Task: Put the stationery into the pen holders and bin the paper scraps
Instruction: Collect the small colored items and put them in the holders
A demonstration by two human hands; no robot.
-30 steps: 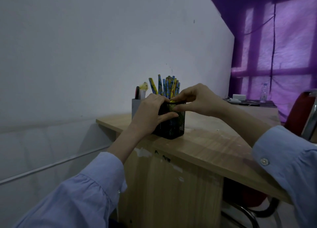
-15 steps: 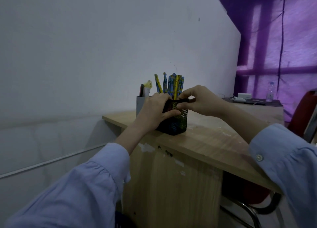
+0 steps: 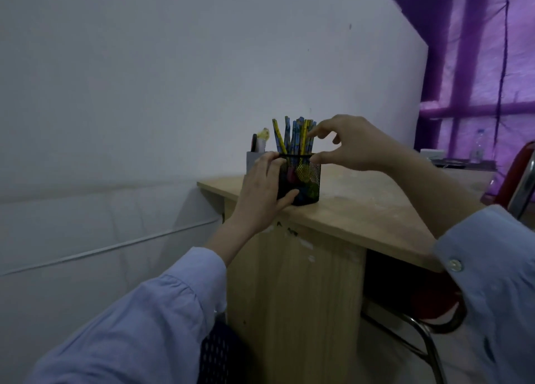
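Observation:
A black mesh pen holder [image 3: 308, 181] stands near the left corner of the wooden desk [image 3: 376, 210]. Several blue and yellow pencils [image 3: 295, 136] stick up out of it, and coloured items show through the mesh. My left hand [image 3: 260, 187] grips the holder's left side, thumb low on its front and fingers at the rim. My right hand [image 3: 353, 143] hovers just above and right of the rim with fingers spread, the index fingertip touching the pencils. It holds nothing.
A grey pen holder [image 3: 251, 161] with a few items stands just behind the mesh one, against the white wall. A red chair [image 3: 518, 178] sits at the right. A water bottle [image 3: 479, 146] stands far back. A dark mesh object [image 3: 220, 354] lies below the desk edge.
My right hand has lifted off the holder's rim and opened, its fingers now at the pencils. The left hand still grips the holder. The camera moved closer.

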